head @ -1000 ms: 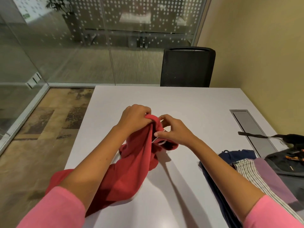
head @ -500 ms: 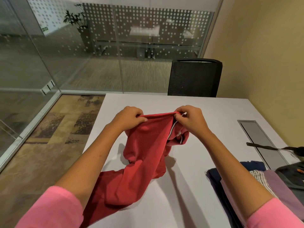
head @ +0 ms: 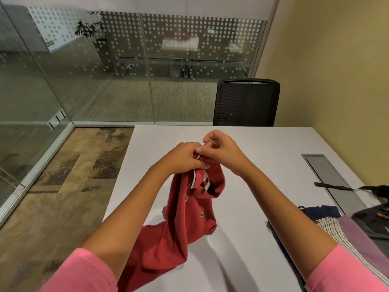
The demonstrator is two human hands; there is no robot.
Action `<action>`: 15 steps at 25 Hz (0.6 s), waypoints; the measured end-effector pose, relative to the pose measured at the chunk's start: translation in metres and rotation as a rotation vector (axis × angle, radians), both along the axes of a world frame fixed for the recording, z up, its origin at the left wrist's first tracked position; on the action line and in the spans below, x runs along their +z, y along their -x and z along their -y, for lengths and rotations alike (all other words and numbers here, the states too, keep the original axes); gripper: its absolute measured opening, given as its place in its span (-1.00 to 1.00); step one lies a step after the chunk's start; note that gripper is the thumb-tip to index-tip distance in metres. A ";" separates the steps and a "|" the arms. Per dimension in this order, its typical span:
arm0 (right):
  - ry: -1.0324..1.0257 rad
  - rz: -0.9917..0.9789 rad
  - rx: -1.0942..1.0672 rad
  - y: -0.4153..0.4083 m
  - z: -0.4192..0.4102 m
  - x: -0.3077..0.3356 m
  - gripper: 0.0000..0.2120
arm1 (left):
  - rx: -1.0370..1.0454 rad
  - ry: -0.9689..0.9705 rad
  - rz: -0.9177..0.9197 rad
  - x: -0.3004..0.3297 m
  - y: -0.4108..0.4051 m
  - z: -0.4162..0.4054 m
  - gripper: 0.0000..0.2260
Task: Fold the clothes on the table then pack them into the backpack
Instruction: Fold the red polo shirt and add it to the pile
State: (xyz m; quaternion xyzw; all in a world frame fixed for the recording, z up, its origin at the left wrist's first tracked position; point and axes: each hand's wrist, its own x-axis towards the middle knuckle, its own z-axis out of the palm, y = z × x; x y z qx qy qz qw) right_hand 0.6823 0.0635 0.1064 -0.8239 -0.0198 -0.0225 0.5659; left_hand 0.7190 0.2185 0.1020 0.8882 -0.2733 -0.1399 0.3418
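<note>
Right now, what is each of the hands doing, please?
Left hand: grips the red shirt at its collar.
Right hand: pinches the same collar.

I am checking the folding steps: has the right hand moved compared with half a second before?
Yes. The right hand has come in toward the left hand; both now pinch the collar of the red shirt together, over the same part of the white table.

Soft matt red cloth shirt (head: 185,224) over a smooth matt white table (head: 263,148), beside glossy glass walls (head: 101,81).
</note>
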 end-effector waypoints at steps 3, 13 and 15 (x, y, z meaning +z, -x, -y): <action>-0.149 -0.084 0.037 0.008 0.025 -0.012 -0.73 | -0.032 0.085 -0.020 0.003 -0.005 -0.018 -0.85; -0.061 -0.269 0.292 0.003 0.008 -0.054 -0.65 | 0.001 0.474 -0.027 0.067 -0.029 -0.067 -0.83; -0.069 -0.203 0.217 0.002 0.003 -0.057 -0.76 | 0.086 0.503 0.016 0.062 -0.034 -0.074 -0.85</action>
